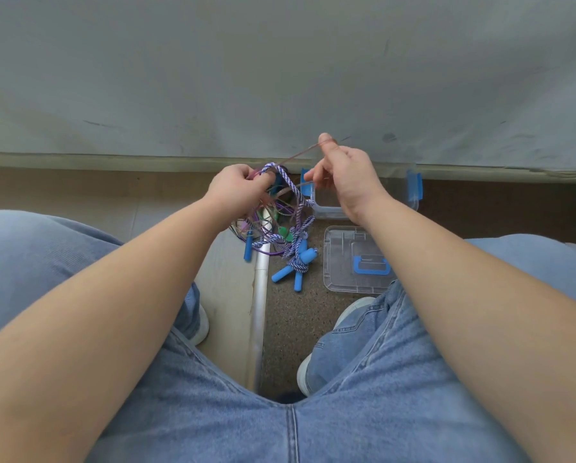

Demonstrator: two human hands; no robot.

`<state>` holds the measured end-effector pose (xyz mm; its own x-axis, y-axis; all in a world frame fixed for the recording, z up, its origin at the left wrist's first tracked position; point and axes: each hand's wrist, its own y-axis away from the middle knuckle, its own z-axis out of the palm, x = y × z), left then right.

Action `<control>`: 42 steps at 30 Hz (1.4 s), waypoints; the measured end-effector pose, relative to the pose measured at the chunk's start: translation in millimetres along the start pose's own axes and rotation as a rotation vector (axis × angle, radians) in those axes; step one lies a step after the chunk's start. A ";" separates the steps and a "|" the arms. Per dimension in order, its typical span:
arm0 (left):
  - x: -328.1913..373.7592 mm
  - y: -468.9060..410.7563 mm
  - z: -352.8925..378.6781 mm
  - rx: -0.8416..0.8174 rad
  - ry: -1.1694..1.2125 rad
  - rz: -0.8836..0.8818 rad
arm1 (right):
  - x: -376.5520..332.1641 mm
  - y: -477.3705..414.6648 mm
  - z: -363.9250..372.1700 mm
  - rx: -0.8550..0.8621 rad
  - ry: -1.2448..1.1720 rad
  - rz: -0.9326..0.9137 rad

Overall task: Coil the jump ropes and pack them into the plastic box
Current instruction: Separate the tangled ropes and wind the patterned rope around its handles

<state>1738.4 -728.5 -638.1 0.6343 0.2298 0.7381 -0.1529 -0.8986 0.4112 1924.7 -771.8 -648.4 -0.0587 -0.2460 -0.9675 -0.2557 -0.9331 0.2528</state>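
The fingers [258, 184] of the left hand [236, 188] are curled round the top of a tangle of jump ropes [273, 218] and grip it in the air. The fingers [326, 143] of the right hand [345, 177] pinch a thin pink strand [296, 157], which I see running taut from them down to the left fingers. A blue-and-white braided rope [291, 187] loops over the left fingers and hangs between the two hands.

Below the left fingers the tangle drops in thin purple and green loops to the floor [290, 315]. There the blue foam handles [301, 262] lie, with braided rope knotted round them.

Under the right fingers, partly hidden by that hand, stands the plastic box [328, 208], clear, lidless, with blue latches [416, 185]. I cannot tell what it holds. Nearer to me, under the right wrist, the clear lid [343, 262] lies flat on the floor and bears a blue carry handle [371, 266].

A metal strip [261, 295] runs along the floor from beneath the left fingers toward me. Blue jeans [363, 412] frame the view, and white shoes [305, 375] show on either side of the strip.
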 end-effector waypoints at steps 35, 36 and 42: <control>3.7 4.1 -4.3 -0.234 0.556 0.009 | 5.8 11.2 -5.7 -0.261 0.619 0.063; 3.8 5.8 -4.7 -0.277 0.521 -0.015 | 8.0 7.5 -5.3 -0.192 0.576 0.053; 5.9 12.1 0.2 -0.436 0.256 -0.071 | 17.5 2.6 -1.7 -0.012 0.532 0.040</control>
<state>1740.5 -738.1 -628.9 0.4575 0.4179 0.7849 -0.4528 -0.6502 0.6101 1924.6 -779.0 -664.7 0.4301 -0.3773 -0.8202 -0.2515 -0.9226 0.2925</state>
